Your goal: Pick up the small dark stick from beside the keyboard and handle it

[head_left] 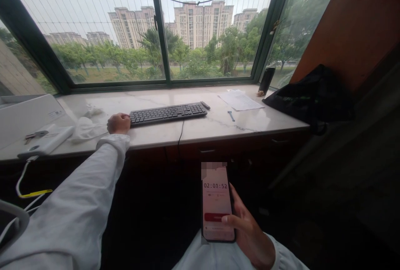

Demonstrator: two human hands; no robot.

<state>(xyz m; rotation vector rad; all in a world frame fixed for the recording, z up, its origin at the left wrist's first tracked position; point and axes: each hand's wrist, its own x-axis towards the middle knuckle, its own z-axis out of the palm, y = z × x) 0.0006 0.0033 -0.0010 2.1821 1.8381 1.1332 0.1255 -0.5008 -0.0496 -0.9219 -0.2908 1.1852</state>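
Clock hours were read from the wearer, 12 being toward the window frame (160, 24); nearest, between 12 and 1, the right grip (252, 233) was closed on a phone (217, 201), screen toward the wearer and showing 02:01:52; thumb (230, 220) over the end of a red button (213, 217), contact or hover not clear.

Farther, at 11, the left grip (118, 123) was curled against the left end of a dark keyboard (168, 113); clasped or merely resting, could not tell. My judgement on handling: the phone wanted a light, steady hold and a square thumb press, no tilting; the keyboard wanted its end supported and its cable (180, 136) slack.

The keyboard lay flat on the pale surface (215, 133), running toward 3 o'clock from the left grip; from the right grip it was well apart, toward 11; beyond its right end, between 12 and 1, lay a small blue item (231, 116), then papers (242, 100).
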